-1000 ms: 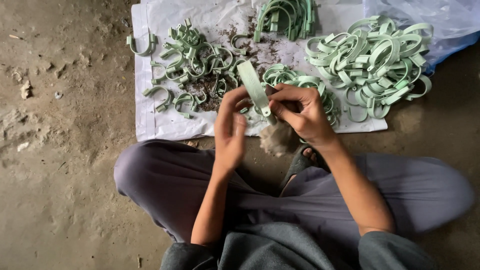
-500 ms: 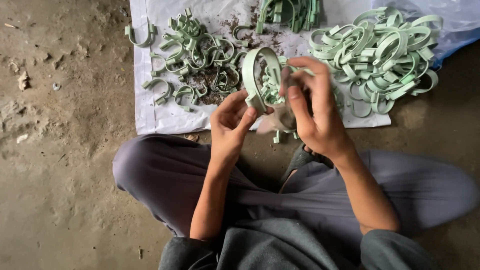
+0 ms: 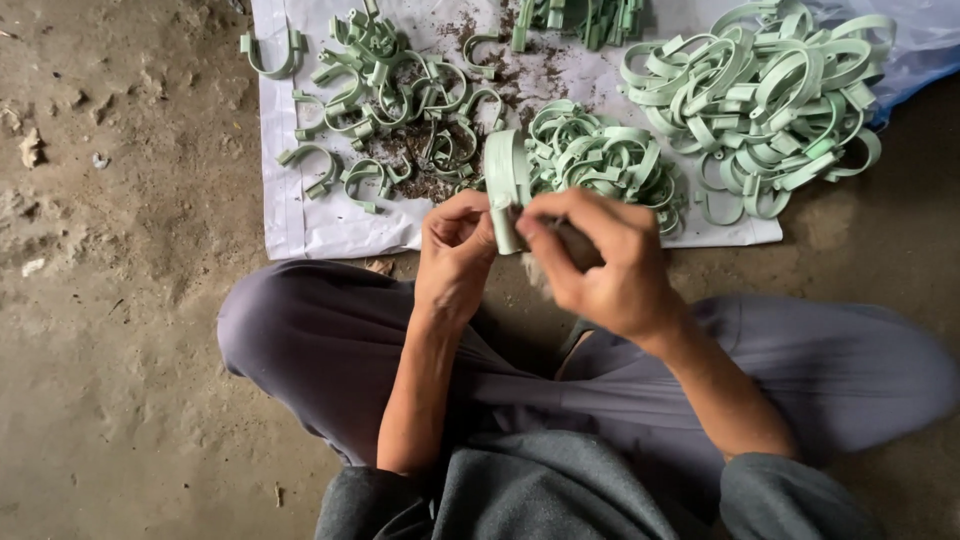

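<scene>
Two hands meet mid-frame on one pale green clip: the left hand pinches its lower end, and the right hand is curled closed round it from the other side. Just above, clip piles crowd the white sheet almost to its lower edge. Bare dirt floor lies wide on the frame's left.
</scene>
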